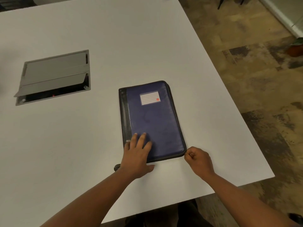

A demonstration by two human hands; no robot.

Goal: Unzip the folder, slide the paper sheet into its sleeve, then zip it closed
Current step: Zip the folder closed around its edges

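Blue zip folder lies closed, flat on the white table, near its right edge. Left hand presses the cover's near-left corner, fingers straight. Right hand curled at the near-right corner, pinching there; zipper pull itself hidden inside the fingers. Paper sheet not visible. Floor box hatch far left, partly open.

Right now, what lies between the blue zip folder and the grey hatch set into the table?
Head view: only bare white table between folder and hatch.
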